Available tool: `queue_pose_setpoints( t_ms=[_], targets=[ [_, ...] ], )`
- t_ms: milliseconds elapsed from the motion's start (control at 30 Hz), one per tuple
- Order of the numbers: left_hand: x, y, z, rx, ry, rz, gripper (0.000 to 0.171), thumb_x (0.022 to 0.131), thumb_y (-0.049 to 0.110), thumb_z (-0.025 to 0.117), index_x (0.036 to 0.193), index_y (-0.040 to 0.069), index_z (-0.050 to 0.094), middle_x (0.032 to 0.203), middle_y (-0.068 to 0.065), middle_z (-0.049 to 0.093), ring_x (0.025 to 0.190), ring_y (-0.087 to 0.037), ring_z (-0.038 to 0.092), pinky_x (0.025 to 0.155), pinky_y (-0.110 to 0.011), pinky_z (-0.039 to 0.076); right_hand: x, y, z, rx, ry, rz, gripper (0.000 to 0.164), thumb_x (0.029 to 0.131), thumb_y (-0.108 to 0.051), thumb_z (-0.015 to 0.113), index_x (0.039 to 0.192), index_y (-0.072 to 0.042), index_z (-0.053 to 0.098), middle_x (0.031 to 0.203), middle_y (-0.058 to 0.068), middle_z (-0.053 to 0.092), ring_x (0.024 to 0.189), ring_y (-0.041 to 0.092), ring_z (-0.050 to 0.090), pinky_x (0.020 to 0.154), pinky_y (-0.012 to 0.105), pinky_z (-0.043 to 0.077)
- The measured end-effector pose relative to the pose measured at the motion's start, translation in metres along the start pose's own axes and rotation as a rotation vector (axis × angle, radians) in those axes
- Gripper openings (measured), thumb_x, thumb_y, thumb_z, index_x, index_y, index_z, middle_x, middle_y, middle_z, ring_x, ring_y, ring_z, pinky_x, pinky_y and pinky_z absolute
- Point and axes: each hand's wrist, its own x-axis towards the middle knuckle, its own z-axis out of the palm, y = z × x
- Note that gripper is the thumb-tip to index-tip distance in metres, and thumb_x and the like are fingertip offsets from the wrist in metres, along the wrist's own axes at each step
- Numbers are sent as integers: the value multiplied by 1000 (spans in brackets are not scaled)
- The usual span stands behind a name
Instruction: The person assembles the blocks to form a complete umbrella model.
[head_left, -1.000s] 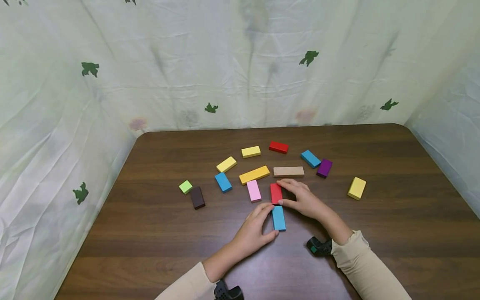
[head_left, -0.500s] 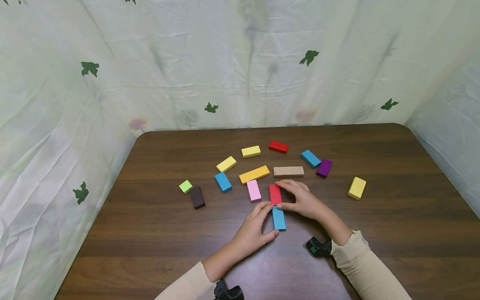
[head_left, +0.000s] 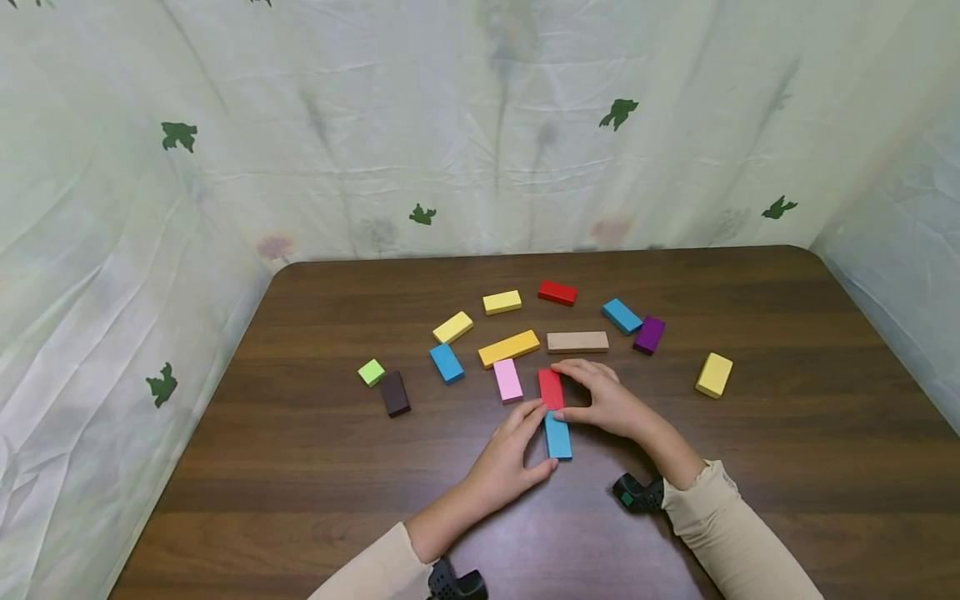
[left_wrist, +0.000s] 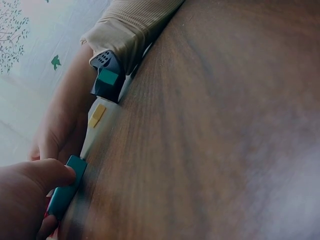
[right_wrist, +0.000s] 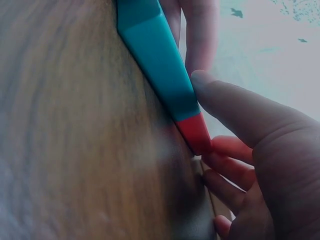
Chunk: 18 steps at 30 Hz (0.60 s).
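Note:
Two wooden blocks, a red block [head_left: 551,388] and a blue block [head_left: 558,438], lie end to end in line at the middle of the table. My left hand [head_left: 513,450] holds the blue block, thumb at its near end and fingertips by the seam. At the red block, my right hand [head_left: 602,402] has its fingers around the far end and its thumb at the seam, overlapping the blue block's edge. The right wrist view shows the blue block [right_wrist: 160,65] meeting the red block [right_wrist: 196,134] flush. In the left wrist view the left thumb presses the blue block [left_wrist: 67,192].
A pink block [head_left: 507,381] lies just left of the red one. Beyond are an orange block [head_left: 509,349], a beige block [head_left: 577,342] and several other coloured blocks. A dark block [head_left: 394,394] lies left, a yellow block [head_left: 713,376] right. Curtains enclose the brown table [head_left: 262,500].
The red block has shifted slightly left and toward the blue block, lining up with it. The right thumb moved along to the seam. My left hand stayed put.

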Motion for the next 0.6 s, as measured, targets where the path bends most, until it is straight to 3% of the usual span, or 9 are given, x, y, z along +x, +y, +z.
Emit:
queue_pose_setpoints(
  t_ms=[333,600],
  targets=[
    [0,-1,-2,18,-45,0,66,80,27,67,134,3,40,139,-4,33,126,-18,32,96,-45,31,0,2,2,-10,6,1,70,74,-39,71,131,-7,45,131,13,43,121,35,31,98,57,16],
    [0,-1,-4,30,-40,21,65,79,27,67,133,1,41,139,-6,34,125,-18,34,96,-45,33,-6,1,4,2,28,-43,72,75,-41,70,133,-8,42,135,10,39,124,30,31,97,57,18]
  ],
)
